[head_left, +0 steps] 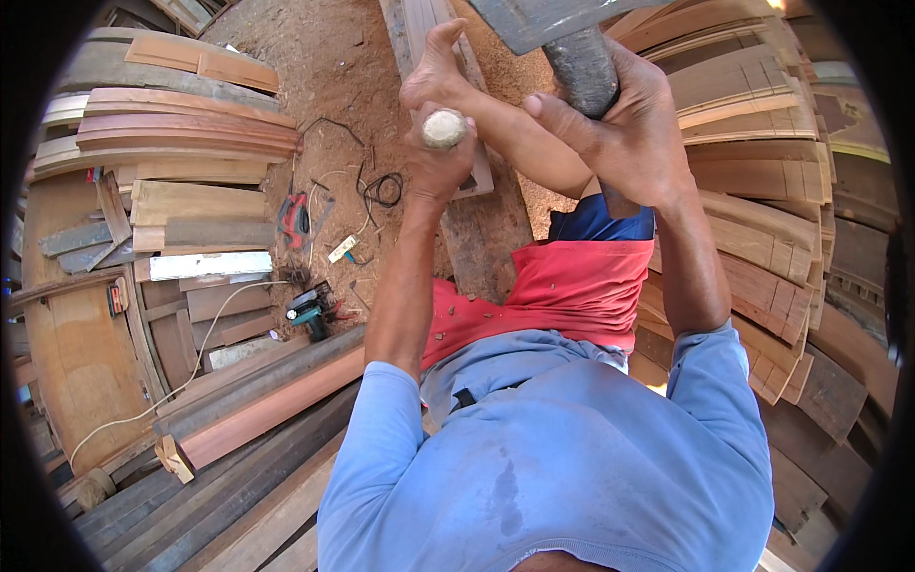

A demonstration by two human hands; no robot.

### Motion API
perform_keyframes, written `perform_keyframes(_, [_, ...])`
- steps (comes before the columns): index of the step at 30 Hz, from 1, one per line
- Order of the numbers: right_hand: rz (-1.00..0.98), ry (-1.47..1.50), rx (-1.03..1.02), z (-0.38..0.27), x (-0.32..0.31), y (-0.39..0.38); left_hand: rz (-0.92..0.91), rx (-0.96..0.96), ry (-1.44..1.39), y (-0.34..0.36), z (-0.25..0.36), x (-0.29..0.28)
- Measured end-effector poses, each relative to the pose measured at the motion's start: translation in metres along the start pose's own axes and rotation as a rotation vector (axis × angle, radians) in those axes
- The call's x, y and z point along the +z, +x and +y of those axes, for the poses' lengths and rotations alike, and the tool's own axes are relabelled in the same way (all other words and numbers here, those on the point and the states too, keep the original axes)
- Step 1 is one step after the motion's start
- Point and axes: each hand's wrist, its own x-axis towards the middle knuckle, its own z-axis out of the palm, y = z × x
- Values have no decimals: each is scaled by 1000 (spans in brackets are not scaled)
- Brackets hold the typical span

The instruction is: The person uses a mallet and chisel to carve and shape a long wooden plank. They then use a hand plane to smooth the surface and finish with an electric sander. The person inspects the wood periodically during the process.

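My left hand (429,172) is wrapped around an upright chisel (444,128); its round, pale, worn butt faces up, while the blade is hidden below my fist. In my right hand (640,129), raised at the upper right, is a mallet with a thick dark handle (583,74) and a broad grey block head (538,17), partly cut off by the top edge. The mallet head is apart from the chisel. Beneath my left hand lies a long wooden beam (479,173), with my bare foot (440,69) at its far part.
Stacked planks (191,133) line the left, and more boards (753,248) fan out along the right. On the sawdust-strewn ground are a red and black power tool (294,221), a green power tool (307,313), a white socket strip (342,249) and a coiled black cable (383,189).
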Motion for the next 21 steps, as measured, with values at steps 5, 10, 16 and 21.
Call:
perform_keyframes(5, [-51, -145, 25, 13, 7, 5, -41, -11, 4, -4, 11, 2])
perform_keyframes(10, [-155, -307, -8, 30, 16, 3, -13, -17, -22, -7, 3, 0])
perform_keyframes(16, [-391, -752, 73, 56, 21, -1, 66, 152, 24, -2, 9, 9])
perform_keyframes(21, [-249, -564, 12, 31, 13, 17, -25, -81, -51, 2, 3, 7])
